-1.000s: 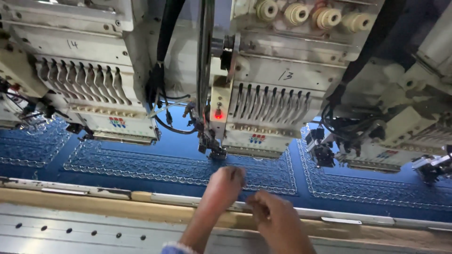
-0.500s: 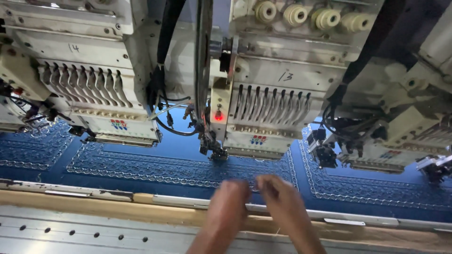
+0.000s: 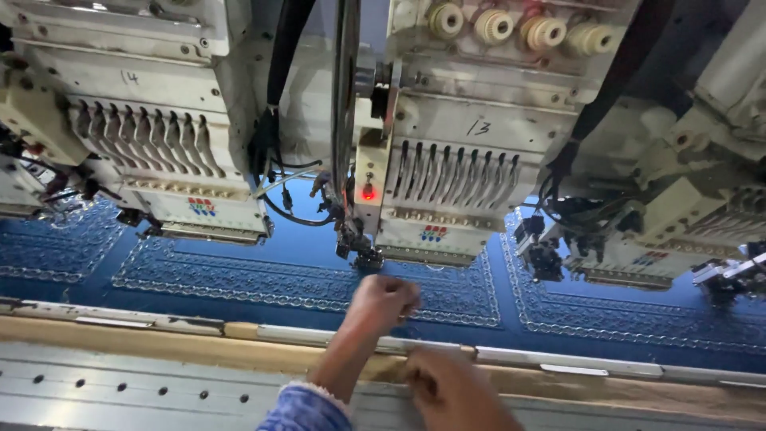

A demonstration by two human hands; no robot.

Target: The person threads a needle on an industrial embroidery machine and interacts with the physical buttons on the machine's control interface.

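Looking down, we see our left hand (image 3: 383, 302) curled into a loose fist over the blue cloth (image 3: 263, 263). The fingers are bent in and pinched together, but we cannot tell if they hold anything, maybe something too thin to see. This hand is just near the needle part (image 3: 357, 243) of the middle sewing head (image 3: 447, 191), a little in front of it. Our right hand (image 3: 447, 387) is nearer to us, low at the metal rail (image 3: 558, 363) at the near edge of the cloth. Its fingers are curled too, and we cannot tell if it grips anything. The blue cloth lies flat under the machines, with pale stitched patterns on it. A small red light (image 3: 368, 192) glows on the middle head. Another sewing head (image 3: 152, 152) stands to the left. Four thread spools (image 3: 515, 28) sit far up on top.
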